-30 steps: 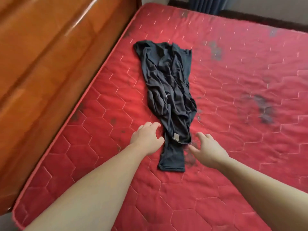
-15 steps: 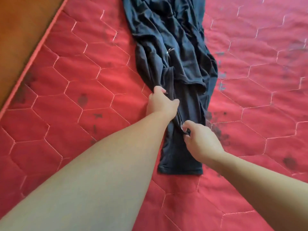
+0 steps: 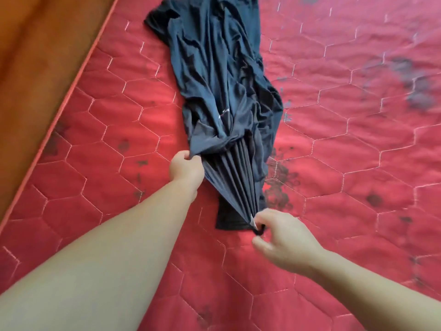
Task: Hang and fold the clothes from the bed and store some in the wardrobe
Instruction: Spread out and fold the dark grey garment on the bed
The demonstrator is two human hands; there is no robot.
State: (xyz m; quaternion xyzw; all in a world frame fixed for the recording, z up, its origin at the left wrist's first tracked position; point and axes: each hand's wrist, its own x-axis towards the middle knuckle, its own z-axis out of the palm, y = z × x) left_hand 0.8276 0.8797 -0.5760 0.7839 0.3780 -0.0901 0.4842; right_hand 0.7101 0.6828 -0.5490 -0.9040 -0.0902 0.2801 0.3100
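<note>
Dark shirt lies lengthwise away on bed; left hand & right hand pinch it, now stretched taut vs before.

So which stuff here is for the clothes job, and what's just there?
For the job:
- dark T-shirt, crumpled on the bed
- left hand, gripping its edge
- right hand, pinching the stretched fabric

Just there:
- red quilted mattress, with dark stains
- wooden bed frame along the side

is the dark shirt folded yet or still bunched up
Not folded: the dark navy shirt lies crumpled on the red quilted mattress, stretched between both hands.
</note>
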